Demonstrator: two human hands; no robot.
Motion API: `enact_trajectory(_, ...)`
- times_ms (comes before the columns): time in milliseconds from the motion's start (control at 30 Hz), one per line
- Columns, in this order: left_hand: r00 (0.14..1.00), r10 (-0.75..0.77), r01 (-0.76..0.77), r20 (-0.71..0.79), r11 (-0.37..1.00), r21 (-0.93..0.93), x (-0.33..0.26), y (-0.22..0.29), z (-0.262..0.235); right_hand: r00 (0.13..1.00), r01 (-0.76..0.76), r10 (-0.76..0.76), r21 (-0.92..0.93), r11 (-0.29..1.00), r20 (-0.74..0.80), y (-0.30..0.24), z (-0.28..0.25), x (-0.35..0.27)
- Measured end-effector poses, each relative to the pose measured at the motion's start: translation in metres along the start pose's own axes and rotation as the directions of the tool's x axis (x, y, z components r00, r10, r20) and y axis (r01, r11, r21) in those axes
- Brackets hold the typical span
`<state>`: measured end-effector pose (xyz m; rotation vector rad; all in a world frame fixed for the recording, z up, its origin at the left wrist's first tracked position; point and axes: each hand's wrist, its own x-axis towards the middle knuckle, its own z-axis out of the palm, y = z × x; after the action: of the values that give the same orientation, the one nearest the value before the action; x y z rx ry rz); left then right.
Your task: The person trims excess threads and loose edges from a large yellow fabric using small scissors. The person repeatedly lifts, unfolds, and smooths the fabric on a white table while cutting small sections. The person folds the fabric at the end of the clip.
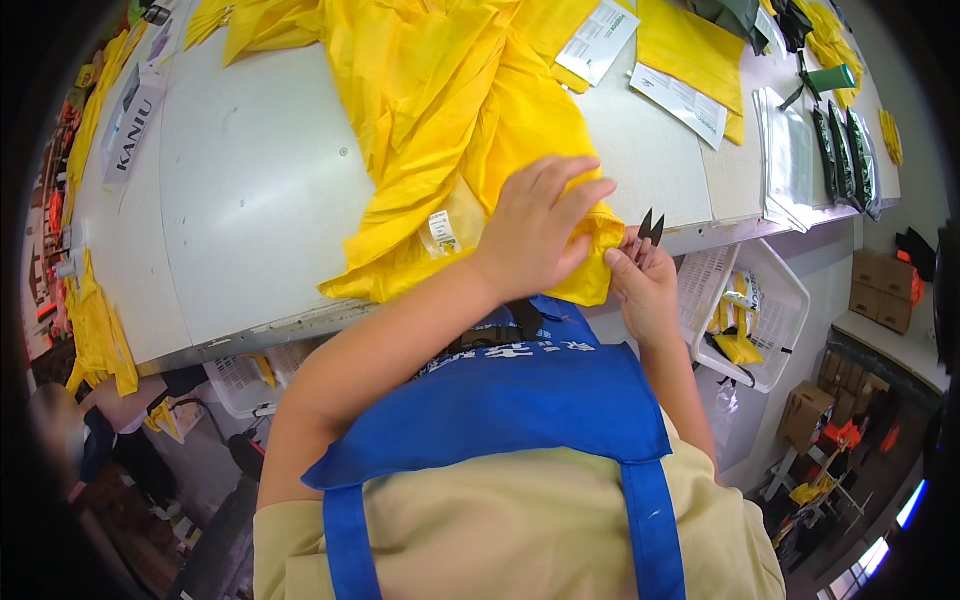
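Head view: a white worktable [250, 200] fills the upper frame, and everything sits relative to it. Spread over its middle is a yellow garment [450, 110], its hem hanging over the near edge. The left hand [535, 235] lies flat on that hem, fingers fanned wide, pinning the fabric. Just off the table's near edge, the right hand [640, 285] pinches small black thread snips [650, 228], blades parted narrowly beside the hem. To trim well, I'd say keep the cloth taut and cut only loose thread.
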<state>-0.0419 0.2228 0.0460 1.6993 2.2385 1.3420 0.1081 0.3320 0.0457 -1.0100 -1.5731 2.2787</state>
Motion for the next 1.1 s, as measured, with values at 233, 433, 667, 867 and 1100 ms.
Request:
enact_trajectory(233,0.765,-0.09,0.296,0.638,0.929,-0.224,0.05,-0.015,-0.05,0.983,0.148,-0.128,-0.146,0.978,0.134,-0.039,-0.006,0.003)
enact_trajectory(433,0.71,-0.235,0.699,0.664,0.355,-0.622,0.039,-0.01,-0.048,0.974,0.186,-0.14,-0.286,0.94,0.176,-0.061,-0.001,0.018)
enact_trajectory(667,0.629,-0.412,0.703,0.659,-0.06,-0.708,0.032,-0.01,-0.047,0.866,0.47,-0.482,-0.552,0.689,0.136,-0.075,0.008,0.008)
enact_trajectory(867,0.62,-0.435,0.683,0.653,-0.111,-0.722,0.029,-0.011,-0.048,0.726,0.582,-0.598,-0.766,0.273,0.339,-0.089,0.003,0.007)
enact_trajectory(1100,0.608,-0.436,0.714,0.663,-0.064,-0.697,0.03,-0.012,-0.05,0.663,0.643,-0.616,-0.745,0.178,0.426,-0.088,0.015,0.012)
